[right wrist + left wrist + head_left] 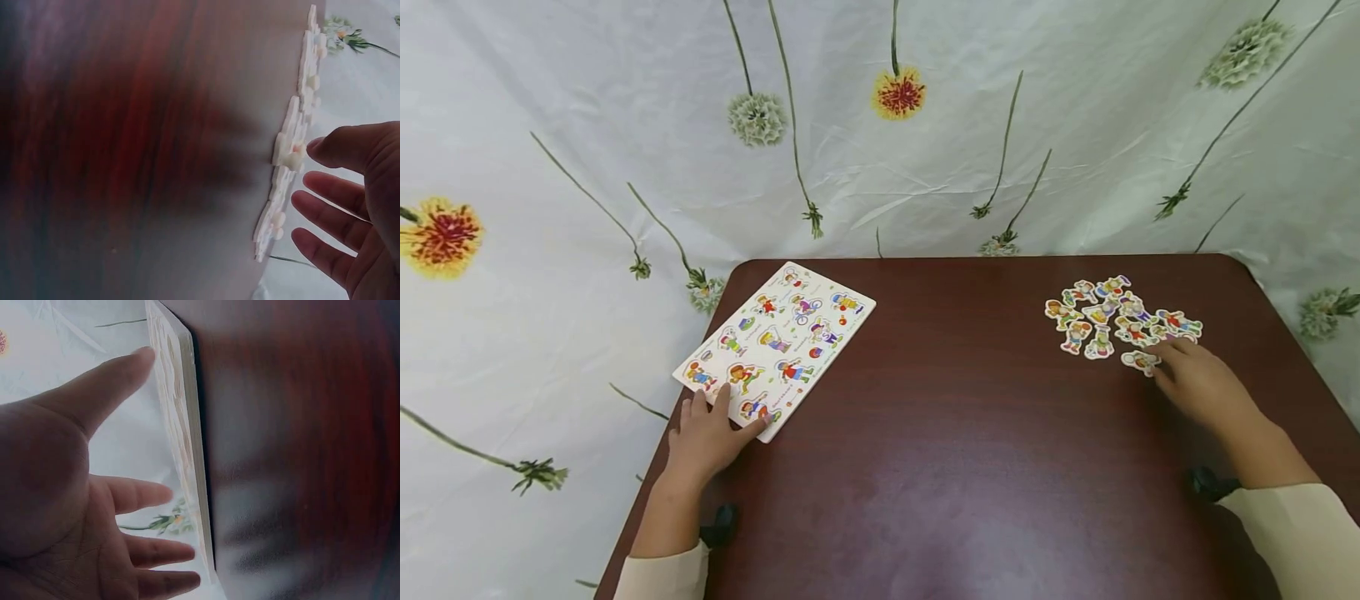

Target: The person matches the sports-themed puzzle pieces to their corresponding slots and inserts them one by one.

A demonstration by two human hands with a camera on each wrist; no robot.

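Note:
A white puzzle board [760, 333] with printed children lies tilted at the table's left edge. My left hand [703, 442] is at its near corner, fingers spread and thumb and fingertips over the board's surface. In the left wrist view, the board's edge [197, 444] runs past those straight fingers. Loose puzzle pieces [1101, 312], shaped like children, lie in a cluster at the back right. Beside them is my right hand [1210, 392], its fingertips right at the nearest piece [1138, 361]. The right wrist view shows small knobs on the pieces and the fingers [331, 219] extended, thumb apart from them.
The dark brown table [947, 417] stretches between the board and the pieces. Behind it and on both sides hangs a white cloth [835, 183] with flower prints. Dark bands [718, 525] sit at the wrists.

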